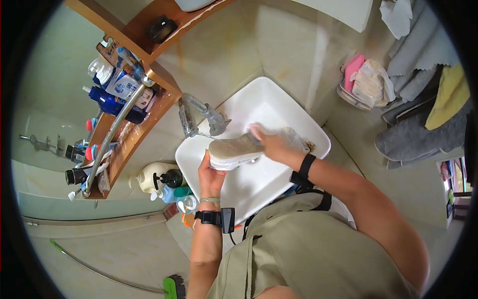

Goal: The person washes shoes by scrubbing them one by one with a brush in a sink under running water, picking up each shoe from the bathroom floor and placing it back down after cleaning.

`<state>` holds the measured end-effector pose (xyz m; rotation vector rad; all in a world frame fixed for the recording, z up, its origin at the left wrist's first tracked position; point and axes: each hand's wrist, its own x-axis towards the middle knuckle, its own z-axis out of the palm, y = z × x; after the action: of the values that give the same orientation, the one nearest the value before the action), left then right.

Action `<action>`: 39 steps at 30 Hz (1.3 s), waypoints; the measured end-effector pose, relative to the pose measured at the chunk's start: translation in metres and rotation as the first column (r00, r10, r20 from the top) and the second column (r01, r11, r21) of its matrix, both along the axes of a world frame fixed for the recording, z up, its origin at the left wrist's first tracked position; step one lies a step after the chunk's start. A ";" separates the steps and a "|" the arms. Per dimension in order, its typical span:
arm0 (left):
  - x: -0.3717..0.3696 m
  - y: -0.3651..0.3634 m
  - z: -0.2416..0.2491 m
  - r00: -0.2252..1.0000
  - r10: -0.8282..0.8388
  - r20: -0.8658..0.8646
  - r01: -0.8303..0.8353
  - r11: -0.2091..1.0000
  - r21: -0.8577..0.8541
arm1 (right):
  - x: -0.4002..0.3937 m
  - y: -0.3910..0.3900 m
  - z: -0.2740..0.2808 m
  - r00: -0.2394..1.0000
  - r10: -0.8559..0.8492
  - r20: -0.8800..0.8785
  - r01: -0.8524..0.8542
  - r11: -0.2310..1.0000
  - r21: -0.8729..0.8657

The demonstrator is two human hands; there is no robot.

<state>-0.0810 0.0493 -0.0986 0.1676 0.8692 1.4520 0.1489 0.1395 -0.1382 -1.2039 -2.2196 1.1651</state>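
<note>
My left hand (pixel 211 175) grips a white shoe (pixel 234 151) from below at one end. The shoe lies sole up, and its sole is beige-brown. Over the shoe's other end is my right hand (pixel 275 147), blurred by motion; whether it holds anything cannot be made out. A blurred whitish patch, with a dark brown bit at its edge, shows just beyond the right hand. Beneath both hands is a white sink (pixel 251 187). A metal faucet (pixel 215 121) sits at its rim, with a thin stream of water near the shoe.
Left of the sink stand pump bottles (pixel 149 175). A wooden shelf (pixel 130 144) with a metal rail holds bottles and tubes. Towels (pixel 418 55), grey slippers (pixel 413 141) and a filled basket (pixel 366 84) are at right. A green-ended brush (pixel 171 287) lies lower left.
</note>
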 end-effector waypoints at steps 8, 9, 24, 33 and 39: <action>0.011 0.004 0.010 0.998 0.016 -0.053 -0.017 1.000 -0.008 | -0.024 -0.029 0.080 0.960 0.152 0.237 -0.127 0.985 -0.119; 0.011 0.003 0.010 0.998 0.011 -0.054 -0.012 1.000 -0.012 | -0.023 -0.020 0.036 0.986 0.093 0.136 -0.104 0.992 0.078; 0.010 -0.001 -0.002 0.994 0.051 -0.092 -0.053 0.998 -0.021 | -0.011 -0.035 0.065 0.994 0.112 -0.001 -0.112 0.991 -0.078; 0.010 -0.007 -0.003 0.998 0.035 -0.058 -0.032 0.999 0.040 | -0.032 -0.043 0.081 0.968 0.153 0.196 -0.152 0.988 -0.023; 0.010 -0.009 -0.003 0.997 0.053 -0.053 -0.051 0.998 0.027 | -0.016 -0.030 0.036 0.995 0.085 -0.042 -0.085 0.996 0.009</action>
<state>-0.0709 0.0405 -0.1016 0.2046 0.9046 1.5134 0.1332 0.1090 -0.1020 -1.0807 -2.2614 1.2025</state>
